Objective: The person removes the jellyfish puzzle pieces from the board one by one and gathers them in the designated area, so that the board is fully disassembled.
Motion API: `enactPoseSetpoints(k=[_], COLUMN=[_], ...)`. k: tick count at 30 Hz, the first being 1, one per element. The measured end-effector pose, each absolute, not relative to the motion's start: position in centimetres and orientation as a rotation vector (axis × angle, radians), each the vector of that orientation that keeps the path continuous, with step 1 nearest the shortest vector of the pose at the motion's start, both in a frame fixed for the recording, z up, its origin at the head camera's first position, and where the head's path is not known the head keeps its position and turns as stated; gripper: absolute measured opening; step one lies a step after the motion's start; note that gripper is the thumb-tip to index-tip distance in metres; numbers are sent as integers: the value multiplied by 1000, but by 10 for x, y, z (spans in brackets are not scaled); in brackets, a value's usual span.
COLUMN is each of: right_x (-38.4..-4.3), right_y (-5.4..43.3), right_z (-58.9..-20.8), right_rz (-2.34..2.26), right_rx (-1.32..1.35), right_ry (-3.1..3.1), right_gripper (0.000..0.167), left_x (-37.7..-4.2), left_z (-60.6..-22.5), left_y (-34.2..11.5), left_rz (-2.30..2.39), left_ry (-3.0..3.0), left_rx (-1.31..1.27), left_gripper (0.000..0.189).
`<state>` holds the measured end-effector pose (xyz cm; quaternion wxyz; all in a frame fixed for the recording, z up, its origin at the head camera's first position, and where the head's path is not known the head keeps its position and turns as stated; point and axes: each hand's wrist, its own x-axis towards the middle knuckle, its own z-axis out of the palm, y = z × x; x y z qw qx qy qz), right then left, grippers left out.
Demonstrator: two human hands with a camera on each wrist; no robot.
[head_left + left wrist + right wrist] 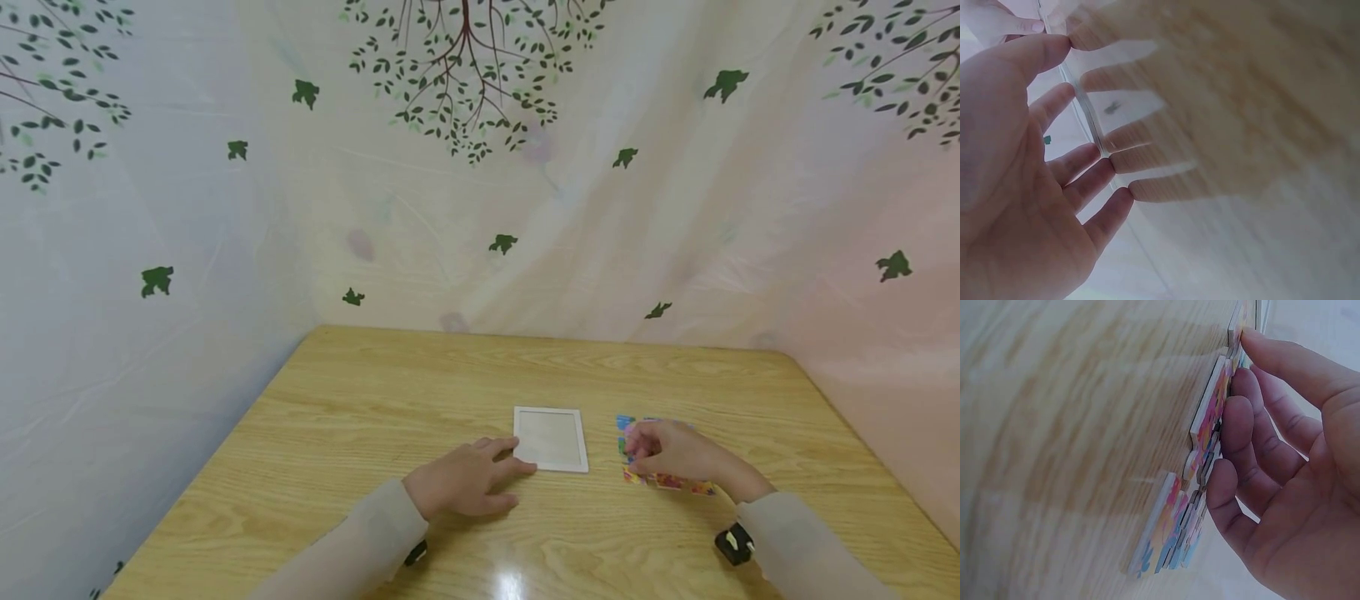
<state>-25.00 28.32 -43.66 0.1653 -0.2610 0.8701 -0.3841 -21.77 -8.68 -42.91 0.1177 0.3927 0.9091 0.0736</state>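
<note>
My left hand [474, 481] has its fingers spread, with fingertips at the left edge and lower left corner of a flat white frame [582, 450]. In the left wrist view, the fingertips of that hand [1060, 181] rest along the tabletop. My right hand [678, 450] is over a group of colourful jigsaw pieces [670, 482] and hides many of them. In the right wrist view, the curled right hand [1285, 437] pinches at a jigsaw piece [1235, 337] near the far end, the thumb against its edge. Other pieces [1163, 519] lie flat below the fingers.
The wooden table [375, 392] carries the frame left of the pieces. A leaf-printed curtain [450, 208] stands behind the table and along both sides. A black wrist device [733, 543] shows below the right sleeve.
</note>
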Motion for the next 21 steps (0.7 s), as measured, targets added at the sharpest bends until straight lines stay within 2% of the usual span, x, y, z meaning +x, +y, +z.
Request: enactPoseSetpoints(k=[21], right_x=[-249], right_y=[289], right_z=[-433], right_rz=[-1009], right_rx=[-745], right_ry=[2619], right_gripper=[18], left_x=[-219], left_z=[-431], left_y=[-88], left_rz=[280], left_ry=[2659], left_rx=[1155], left_gripper=[53])
